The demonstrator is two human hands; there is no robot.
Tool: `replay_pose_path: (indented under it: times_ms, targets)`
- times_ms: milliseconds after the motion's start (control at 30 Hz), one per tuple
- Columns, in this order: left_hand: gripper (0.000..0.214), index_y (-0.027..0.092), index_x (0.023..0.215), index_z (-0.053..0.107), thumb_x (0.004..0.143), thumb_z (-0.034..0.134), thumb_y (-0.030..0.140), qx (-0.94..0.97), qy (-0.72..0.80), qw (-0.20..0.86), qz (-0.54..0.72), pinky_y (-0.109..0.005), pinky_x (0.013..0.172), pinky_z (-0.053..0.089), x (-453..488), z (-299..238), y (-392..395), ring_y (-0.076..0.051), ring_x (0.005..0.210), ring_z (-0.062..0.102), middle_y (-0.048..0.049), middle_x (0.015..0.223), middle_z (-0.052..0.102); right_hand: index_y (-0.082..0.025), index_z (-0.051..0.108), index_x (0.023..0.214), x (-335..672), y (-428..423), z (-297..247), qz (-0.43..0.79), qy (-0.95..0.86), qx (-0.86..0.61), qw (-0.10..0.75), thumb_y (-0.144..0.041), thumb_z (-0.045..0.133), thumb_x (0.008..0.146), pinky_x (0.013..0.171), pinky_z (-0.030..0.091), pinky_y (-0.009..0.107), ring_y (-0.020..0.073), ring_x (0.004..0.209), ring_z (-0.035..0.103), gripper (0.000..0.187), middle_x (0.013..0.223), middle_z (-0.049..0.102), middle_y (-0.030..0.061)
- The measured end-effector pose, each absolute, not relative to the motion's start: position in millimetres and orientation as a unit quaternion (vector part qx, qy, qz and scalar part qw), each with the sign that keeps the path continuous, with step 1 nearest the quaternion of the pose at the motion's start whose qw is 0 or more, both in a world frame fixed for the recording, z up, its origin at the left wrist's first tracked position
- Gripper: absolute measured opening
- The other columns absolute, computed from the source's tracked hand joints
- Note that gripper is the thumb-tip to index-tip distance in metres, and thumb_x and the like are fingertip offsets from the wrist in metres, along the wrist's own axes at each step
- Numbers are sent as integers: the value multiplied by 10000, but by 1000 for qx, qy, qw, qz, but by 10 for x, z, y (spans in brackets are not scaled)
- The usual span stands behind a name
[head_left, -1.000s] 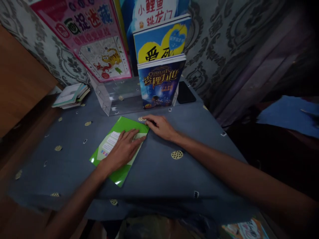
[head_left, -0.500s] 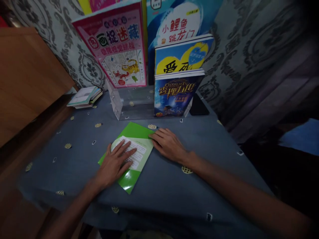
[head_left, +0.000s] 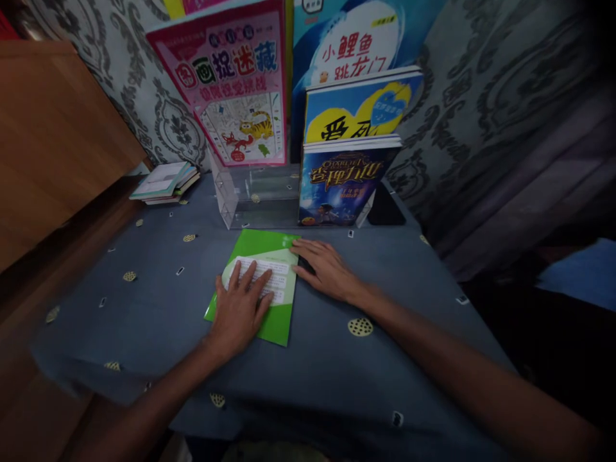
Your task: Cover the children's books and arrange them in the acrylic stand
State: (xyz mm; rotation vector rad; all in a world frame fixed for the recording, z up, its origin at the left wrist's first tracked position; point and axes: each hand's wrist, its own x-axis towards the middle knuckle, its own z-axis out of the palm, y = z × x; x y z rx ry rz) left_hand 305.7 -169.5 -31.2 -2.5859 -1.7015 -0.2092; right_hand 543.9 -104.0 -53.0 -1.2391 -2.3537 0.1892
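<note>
A thin green book lies flat on the cloth-covered table, a white text panel facing up. My left hand rests on it palm down, fingers spread over the printed text. At the book's right edge is my right hand, its fingertips touching near the upper right corner and the thumb apart from the fingers. Just behind the book stands a clear acrylic rack with books upright in its tiers.
The rack bears a pink book, a dark blue book, a yellow-and-blue book and a teal book. Several small books are stacked at the back left. A dark flat object lies right of the rack.
The green book has turned on the table and its edges now run straighter to the rack. My left hand has moved slightly right with it; my right fingers have spread a little.
</note>
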Motion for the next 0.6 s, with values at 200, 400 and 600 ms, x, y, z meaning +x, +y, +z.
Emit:
replay_pose_path:
  times_ms: [200,400,600]
  targets:
    - [431,247,1460,543,1053,412,301,-879,-468,-21,-88,-709,1167,297,3008,-291,-1616,-355,1520,345,-140,1579,475,-184,580,1412,5437,-1084,-535,80,-861,-453,216,-374,484,1015,1167,350,585,319,1444,469,451,1532,535,172]
    - [458,308,1417,587,1023,402,164,-924,-360,-84,-93,-661,1208,250,2938,-329,-1520,-279,1502,396,-79,1574,497,-151,547,1437,5413,-1134,-533,72,-868,-455,186,-416,509,1007,1197,296,581,346,1481,402,507,1580,466,194]
    - [428,317,1365,636,1010,452,166,-931,-333,-98,-109,-650,1206,267,2886,-293,-1562,-286,1487,416,-69,1545,531,-157,544,1435,5423,-1122,-552,71,-869,-451,190,-446,480,1020,1186,302,591,351,1469,413,509,1566,481,195]
